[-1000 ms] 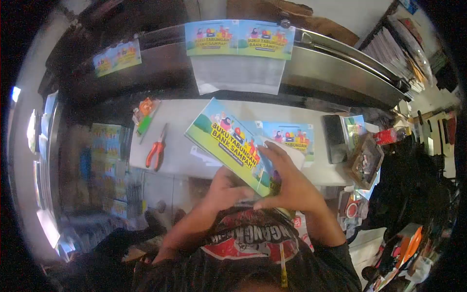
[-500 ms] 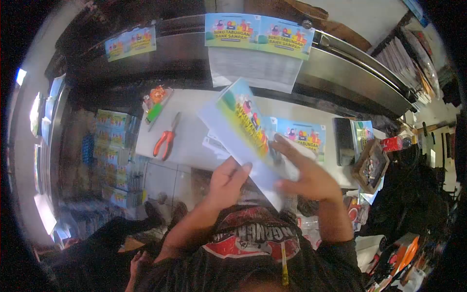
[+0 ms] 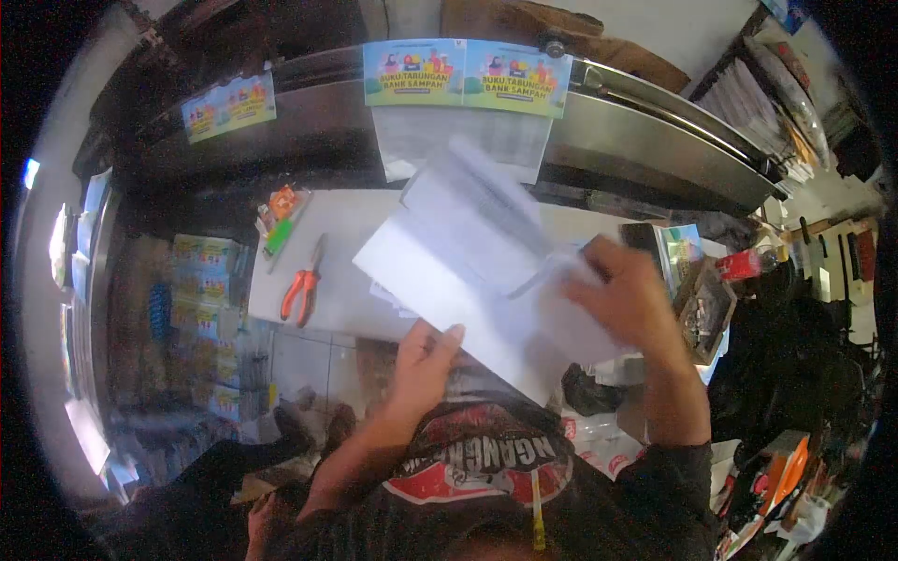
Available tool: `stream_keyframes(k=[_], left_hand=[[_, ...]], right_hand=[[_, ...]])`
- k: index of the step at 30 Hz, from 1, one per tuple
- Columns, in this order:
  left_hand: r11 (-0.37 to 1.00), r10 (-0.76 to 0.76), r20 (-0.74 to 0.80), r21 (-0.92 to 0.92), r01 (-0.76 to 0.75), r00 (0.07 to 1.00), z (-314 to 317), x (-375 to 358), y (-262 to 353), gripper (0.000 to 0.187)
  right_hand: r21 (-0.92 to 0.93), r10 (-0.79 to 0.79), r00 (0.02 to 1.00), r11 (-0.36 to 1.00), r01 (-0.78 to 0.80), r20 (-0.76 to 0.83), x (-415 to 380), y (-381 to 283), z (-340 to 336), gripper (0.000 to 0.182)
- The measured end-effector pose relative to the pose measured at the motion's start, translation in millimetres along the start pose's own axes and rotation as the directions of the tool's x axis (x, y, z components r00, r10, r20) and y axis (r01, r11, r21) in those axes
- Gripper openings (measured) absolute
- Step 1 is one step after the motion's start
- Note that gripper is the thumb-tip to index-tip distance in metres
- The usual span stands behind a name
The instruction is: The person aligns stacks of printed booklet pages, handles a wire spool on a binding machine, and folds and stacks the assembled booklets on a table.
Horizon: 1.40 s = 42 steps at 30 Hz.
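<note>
An opened booklet [image 3: 430, 252] shows its white pages, slanted above the worktable [image 3: 355, 210]. My left hand [image 3: 426, 360] is closed on its near edge, with the thumb on top of the paper. At the right side of the booklet, my right hand [image 3: 631, 294] has its fingers curled at a curving page; motion blurs the fingertips. Print on the upper pages is too smeared to read. A few loose papers [image 3: 388, 299] stick out from beneath the booklet. Pliers with orange handles [image 3: 301, 292] lie to the left on the table.
Blue-yellow printed covers [image 3: 465, 75] rest on a metal machine [image 3: 636, 117] across the back. Stacked booklets [image 3: 206, 309] stand at left. A wooden box [image 3: 706, 313] and a red-labelled bottle [image 3: 745, 264] sit at right. Another person's foot or hand [image 3: 265, 519] shows lower left.
The booklet has gone from showing its colourful cover to showing white inner pages. My right hand has moved up and right with the page. The view has shifted slightly.
</note>
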State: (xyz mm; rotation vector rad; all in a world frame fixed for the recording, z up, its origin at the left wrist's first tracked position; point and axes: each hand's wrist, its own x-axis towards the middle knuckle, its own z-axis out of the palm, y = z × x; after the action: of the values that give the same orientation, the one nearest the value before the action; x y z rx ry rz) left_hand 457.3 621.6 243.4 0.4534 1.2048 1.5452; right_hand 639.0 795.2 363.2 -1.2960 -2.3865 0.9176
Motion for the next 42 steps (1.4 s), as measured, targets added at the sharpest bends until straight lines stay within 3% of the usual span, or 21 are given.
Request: stream_keyframes(k=[2,5,6,8,11,16,18,22,24,25,26,28,30,31,33,36,38,39,40,41,42], left_hand=[[0.994,-0.065,0.016,-0.089,0.066,0.998,2.7,1.3,-10.1,0.037],[0.973,-0.066,0.051,-0.217,0.076,0.997,11.1,4.9,-10.4,0.044],[0.951,-0.043,0.064,-0.304,0.060,0.997,13.2,4.2,-8.9,0.046],[0.958,-0.031,0.099,-0.280,0.058,0.995,14.5,4.0,-4.9,0.049],[0.996,-0.023,0.132,0.084,0.012,0.991,11.0,1.6,-6.3,0.062],[0.998,0.059,0.234,0.018,-0.065,0.970,10.7,0.2,-11.2,0.075],[0.990,0.104,0.264,0.069,-0.126,0.959,0.9,-1.7,-20.7,0.058],[0.964,-0.155,0.221,-0.181,0.197,0.963,-6.8,-4.6,-18.4,0.044],[0.964,-0.116,0.228,-0.209,0.165,0.967,6.6,-6.6,-6.7,0.039],[0.991,-0.059,0.143,-0.107,0.074,0.988,13.9,-6.4,0.4,0.033],[1.000,0.009,0.064,0.005,-0.009,0.998,18.4,-6.4,2.5,0.030],[0.999,0.042,0.028,0.004,-0.042,0.999,18.1,-4.2,-8.8,0.028],[0.912,0.284,0.045,0.294,-0.284,0.958,18.1,-3.8,-11.9,0.027],[0.913,0.284,0.045,0.293,-0.285,0.958,19.4,-2.1,-10.4,0.027],[0.988,0.152,-0.056,0.035,-0.150,0.987,24.9,4.4,-2.0,0.026],[0.981,0.102,0.082,0.157,-0.114,0.991,28.8,13.1,20.8,0.028],[0.718,0.280,0.418,0.507,-0.478,0.864,-4.0,48.4,28.1,0.049],[0.442,0.285,0.477,0.704,-0.555,0.832,-4.6,72.1,48.8,0.062],[0.111,0.288,0.534,0.806,-0.581,0.795,-5.1,95.9,69.5,0.074],[-0.193,0.287,0.511,0.859,-0.473,0.810,-7.6,114.9,84.8,0.082],[-0.292,0.270,0.522,0.845,-0.447,0.809,-26.9,136.5,84.0,0.081]], right_hand=[[-0.063,-0.073,0.965,0.994,0.092,0.253,-8.5,-8.8,19.0,0.039],[0.364,-0.134,0.924,0.932,-0.006,0.358,-17.9,6.6,60.5,0.042],[0.364,-0.133,0.924,0.932,-0.007,0.359,-19.5,12.6,67.7,0.042],[0.621,-0.169,0.907,0.774,-0.120,0.386,-20.8,24.3,80.4,0.045],[0.587,-0.160,0.918,0.805,-0.091,0.362,-26.0,32.5,93.2,0.055],[0.462,-0.103,0.922,0.882,-0.089,0.374,-29.8,24.7,84.2,0.064],[0.370,-0.054,0.914,0.923,-0.108,0.403,-29.0,24.4,79.4,0.067],[0.392,-0.125,0.956,0.920,0.011,0.266,-33.5,18.1,74.3,0.073],[0.342,-0.069,0.958,0.939,-0.032,0.278,-34.6,10.7,66.1,0.079],[0.339,-0.070,0.957,0.940,-0.031,0.280,-36.3,6.4,66.1,0.079],[0.329,-0.084,0.974,0.944,0.010,0.210,-38.8,0.8,68.2,0.076],[0.310,-0.100,0.985,0.949,0.052,0.139,-39.9,-2.4,67.1,0.072],[0.042,-0.269,0.963,0.962,0.269,-0.003,-37.9,3.7,59.7,0.057],[0.095,-0.318,0.948,0.943,0.320,-0.034,-33.4,13.5,50.1,0.042],[-0.002,-0.208,0.978,0.978,0.208,-0.027,-25.1,8.4,24.2,0.038],[-0.150,-0.052,0.995,0.988,0.039,-0.083,-18.5,7.9,-9.9,0.030],[-0.370,0.111,0.977,0.913,-0.173,-0.184,-10.4,1.8,-46.2,0.027],[-0.279,-0.001,0.935,0.955,-0.105,-0.354,-11.5,15.5,-63.3,0.031],[-0.232,0.012,0.939,0.968,-0.098,-0.344,-11.9,25.9,-90.6,0.038],[-0.137,0.069,0.895,0.980,-0.143,-0.440,-14.4,29.3,-106.4,0.042],[-0.017,0.017,0.892,0.999,-0.027,-0.453,-9.7,51.7,-120.4,0.044]])
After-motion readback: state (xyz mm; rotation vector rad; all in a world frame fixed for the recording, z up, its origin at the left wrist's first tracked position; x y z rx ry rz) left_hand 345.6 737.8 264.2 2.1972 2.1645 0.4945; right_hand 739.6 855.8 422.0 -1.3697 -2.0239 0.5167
